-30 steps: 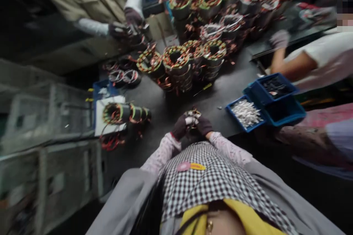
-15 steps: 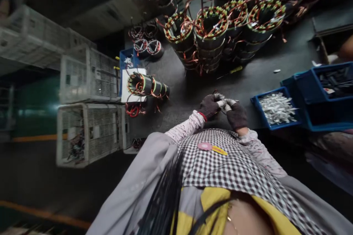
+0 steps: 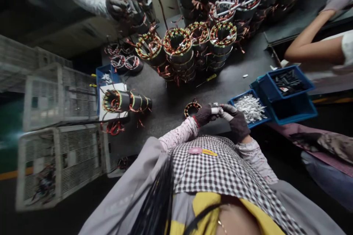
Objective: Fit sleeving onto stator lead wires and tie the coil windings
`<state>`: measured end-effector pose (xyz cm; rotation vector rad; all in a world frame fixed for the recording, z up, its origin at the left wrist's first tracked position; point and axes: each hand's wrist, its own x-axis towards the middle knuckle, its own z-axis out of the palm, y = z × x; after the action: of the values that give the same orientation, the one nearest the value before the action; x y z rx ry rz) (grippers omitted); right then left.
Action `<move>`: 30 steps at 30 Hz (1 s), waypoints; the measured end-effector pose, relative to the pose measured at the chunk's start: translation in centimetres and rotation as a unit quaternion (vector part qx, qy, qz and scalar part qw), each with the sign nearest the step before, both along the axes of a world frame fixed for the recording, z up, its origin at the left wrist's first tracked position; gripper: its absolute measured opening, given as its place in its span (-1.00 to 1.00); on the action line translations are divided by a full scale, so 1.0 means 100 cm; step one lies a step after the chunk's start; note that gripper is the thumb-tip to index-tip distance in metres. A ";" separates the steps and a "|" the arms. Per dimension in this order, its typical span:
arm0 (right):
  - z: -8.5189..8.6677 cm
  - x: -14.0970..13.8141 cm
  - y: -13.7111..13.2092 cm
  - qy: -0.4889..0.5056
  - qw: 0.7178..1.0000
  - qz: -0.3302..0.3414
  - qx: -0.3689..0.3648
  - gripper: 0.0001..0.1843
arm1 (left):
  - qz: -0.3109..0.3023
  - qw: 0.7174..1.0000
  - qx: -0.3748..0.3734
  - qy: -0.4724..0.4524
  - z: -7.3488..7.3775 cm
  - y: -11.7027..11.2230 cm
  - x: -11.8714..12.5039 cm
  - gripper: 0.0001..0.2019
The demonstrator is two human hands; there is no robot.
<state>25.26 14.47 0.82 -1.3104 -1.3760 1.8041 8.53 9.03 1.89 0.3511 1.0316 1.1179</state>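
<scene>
My left hand (image 3: 205, 114), in a dark glove with pale tape on the fingers, is closed in a pinch over the table's near edge. Against its fingertips press those of my right hand (image 3: 237, 122), gloved and taped the same way and also closed. What the fingers hold, if anything, is too small to make out. Just beyond my left wrist, a motor stator (image 3: 193, 109) with copper windings shows its round open end, partly covered by my hand. To the right of my right hand, a blue bin (image 3: 231, 100) holds many small white sleeves (image 3: 249, 107).
Stacked stators (image 3: 179, 53) with loose copper leads stand at the back. More lie sideways on a white board (image 3: 113, 88) at left. A yellow screwdriver (image 3: 211, 78) lies mid-table. Blue bins (image 3: 292, 114) stand at right. Co-workers' arms (image 3: 309, 40) and gloved hands (image 3: 118, 7) reach in. White crates (image 3: 60, 161) flank the left.
The view has swung to the right, so the scene sits further left. My hands stay together and now show nearer the bin of white sleeves. The stator beside my left hand has come into view.
</scene>
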 end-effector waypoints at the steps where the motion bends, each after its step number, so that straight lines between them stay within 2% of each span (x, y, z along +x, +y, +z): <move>1: 0.004 0.001 -0.001 -0.005 1.000 0.008 0.003 -0.35 | -0.025 1.000 0.003 -0.006 0.000 0.001 0.002 -0.59; 4: 0.012 0.003 0.000 -0.041 0.999 0.015 0.016 -0.36 | -0.048 0.999 0.014 -0.009 -0.002 0.000 0.007 -0.51; 6: 0.014 0.008 0.005 -0.075 0.996 -0.001 0.055 -0.38 | -0.029 0.999 0.022 0.004 -0.004 -0.004 0.004 -0.50; 7: 0.013 0.014 0.010 -0.100 0.991 -0.021 0.085 -0.42 | -0.011 0.999 0.018 0.036 -0.006 -0.008 0.000 -0.52; 9: 0.010 0.030 0.024 -0.184 0.968 -0.074 0.152 -0.51 | 0.018 0.983 -0.012 0.184 -0.009 -0.020 -0.017 -0.63; 10: 0.009 0.041 0.032 -0.242 0.950 -0.088 0.176 -0.57 | 0.004 0.957 -0.027 0.287 -0.011 -0.028 -0.028 -0.70; 11: 0.008 0.051 0.041 -0.300 0.931 -0.090 0.189 -0.63 | -0.042 0.918 -0.038 0.393 -0.013 -0.037 -0.039 -0.74; 13: 0.009 0.071 0.057 -0.388 0.900 -0.064 0.190 -0.69 | -0.179 0.820 -0.045 0.542 -0.017 -0.055 -0.059 -0.66; 14: 0.011 0.078 0.064 -0.412 0.891 -0.050 0.185 -0.69 | -0.243 0.778 -0.042 0.578 -0.018 -0.062 -0.065 -0.59; 15: 0.015 0.084 0.070 -0.423 0.886 -0.045 0.182 -0.68 | -0.288 0.749 -0.038 0.596 -0.020 -0.068 -0.069 -0.53; 16: 0.018 0.088 0.075 -0.433 0.882 -0.048 0.181 -0.67 | -0.309 0.733 -0.034 0.605 -0.022 -0.072 -0.071 -0.51; 19: 0.027 0.089 0.081 -0.493 0.850 -0.041 0.180 -0.64 | -0.320 0.724 -0.025 0.610 -0.026 -0.077 -0.067 -0.59; 21: 0.025 0.077 0.076 -0.523 0.831 -0.007 0.190 -0.62 | -0.321 0.730 -0.027 0.603 -0.030 -0.078 -0.064 -0.65; 22: 0.022 0.066 0.068 -0.522 0.830 0.024 0.195 -0.61 | -0.320 0.733 -0.028 0.600 -0.033 -0.079 -0.063 -0.65; 24: 0.010 0.038 0.043 -0.478 0.850 0.121 0.183 -0.56 | -0.306 0.740 -0.017 0.599 -0.039 -0.081 -0.060 -0.59; 27: -0.014 -0.016 -0.009 -0.390 0.871 0.280 0.100 -0.58 | -0.267 0.762 0.001 0.590 -0.052 -0.081 -0.050 -0.38; 30: -0.036 -0.058 -0.046 -0.374 0.867 0.317 0.086 -0.63 | -0.214 0.789 -0.045 0.574 -0.067 -0.076 -0.029 -0.36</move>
<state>19.45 9.92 -2.74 -1.6700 -2.5734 1.4952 5.59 1.47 -4.81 1.2136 1.9238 0.3375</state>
